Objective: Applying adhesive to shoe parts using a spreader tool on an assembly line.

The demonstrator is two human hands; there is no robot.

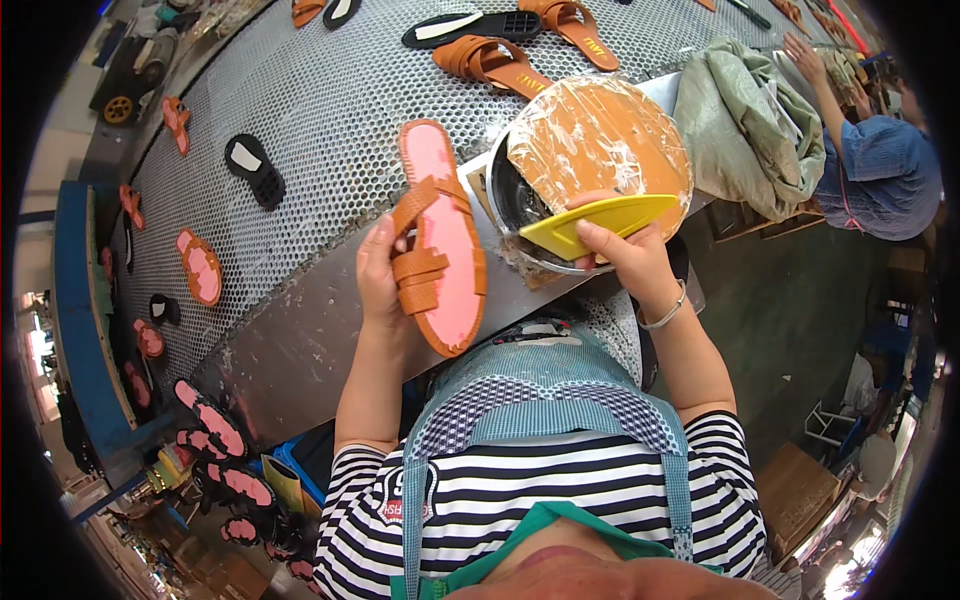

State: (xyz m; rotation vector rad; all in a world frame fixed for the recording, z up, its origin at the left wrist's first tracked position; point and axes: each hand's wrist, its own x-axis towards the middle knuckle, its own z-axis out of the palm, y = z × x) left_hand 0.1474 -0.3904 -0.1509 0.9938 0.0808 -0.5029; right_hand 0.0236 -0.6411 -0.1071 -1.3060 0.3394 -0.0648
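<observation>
Sandal (450,305) hangs above the metal ledge (290,345), left hand (378,265) closed on its strapped edge, apparently keeping the pink face exposed. The right hand (640,262) pinches a yellow scraper (600,226) over the tub's (493,202) near rim. Bare mesh (335,120) gives room leftward; the tub crowds the right.

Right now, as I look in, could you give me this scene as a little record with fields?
Left hand: the left hand holds a brown sandal with a pink insole
Right hand: the right hand grips a yellow scraper
Near the scraper: a round tub, mostly hidden by a brown cover
Table: metal mesh table, with scattered footwear
Beside the tub: crumpled green-grey cloth
Far right: another person in blue
</observation>
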